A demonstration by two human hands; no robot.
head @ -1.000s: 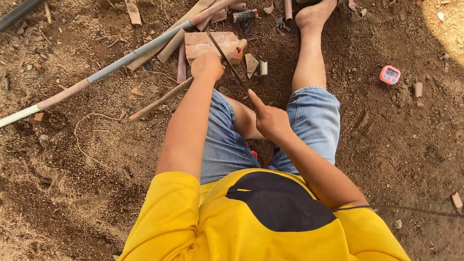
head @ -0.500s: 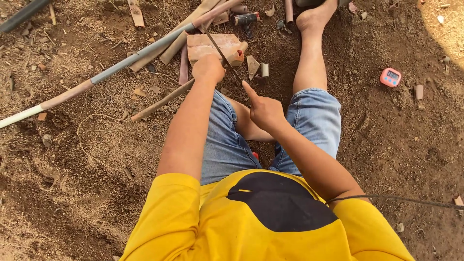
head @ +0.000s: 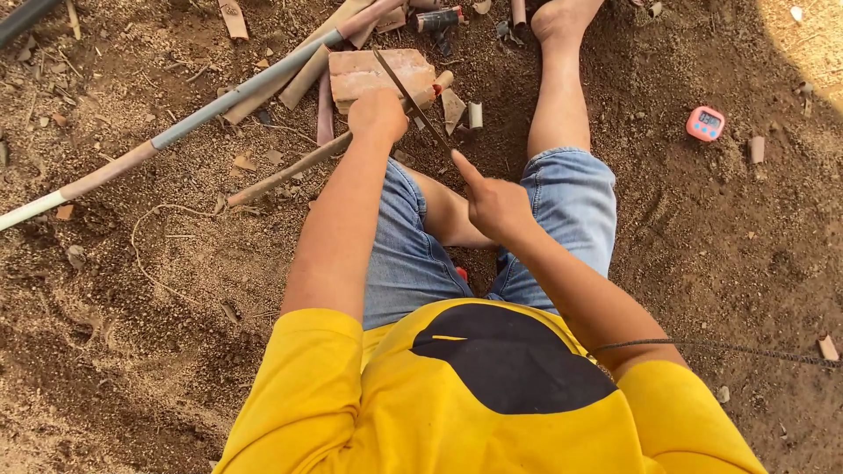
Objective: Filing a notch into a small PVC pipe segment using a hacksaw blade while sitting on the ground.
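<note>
Your right hand [head: 493, 204] grips a thin saw blade [head: 413, 101] angled across a pipe [head: 290, 171] that your closed left hand [head: 378, 114] pins on the brick [head: 373, 72], mid-cut; next, probably a steady push.

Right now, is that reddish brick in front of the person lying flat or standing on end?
Lying flat: the reddish rectangular brick rests on the dirt with its broad face up, and the thin dark saw blade slants across it.

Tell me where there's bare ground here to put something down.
Open dirt lies right of the right leg, below the pink timer. More open soil sits lower left, below the long pipe. It is crowded around the brick by the left hand.
</note>
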